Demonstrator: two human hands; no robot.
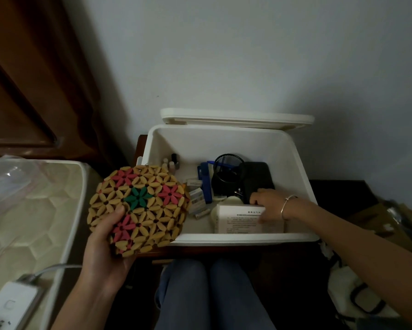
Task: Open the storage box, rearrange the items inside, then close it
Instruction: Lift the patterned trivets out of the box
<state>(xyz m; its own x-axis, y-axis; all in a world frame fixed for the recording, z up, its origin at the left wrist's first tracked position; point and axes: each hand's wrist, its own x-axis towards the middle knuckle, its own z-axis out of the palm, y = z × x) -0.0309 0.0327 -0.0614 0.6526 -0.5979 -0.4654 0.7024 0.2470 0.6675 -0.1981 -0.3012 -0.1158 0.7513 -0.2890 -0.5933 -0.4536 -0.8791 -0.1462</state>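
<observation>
A white storage box [302,167] stands open against the wall, its lid [236,119] tipped back. My left hand [105,244] grips a round beaded mat [140,206] with pink and green flowers, held over the box's left front corner. My right hand [264,201] reaches into the box, its fingers curled on the edge of a black pouch [255,179], just above a white printed carton [245,220]. Also inside are a black mesh cup [226,172], a blue stapler-like tool [205,184], small bottles [172,161] and small white packets [196,198].
A mattress [28,210] with a clear plastic wrap lies on the left, and a white power strip [9,306] sits at its near corner. Bags and clutter [367,294] fill the floor on the right. My knees [209,294] are just below the box.
</observation>
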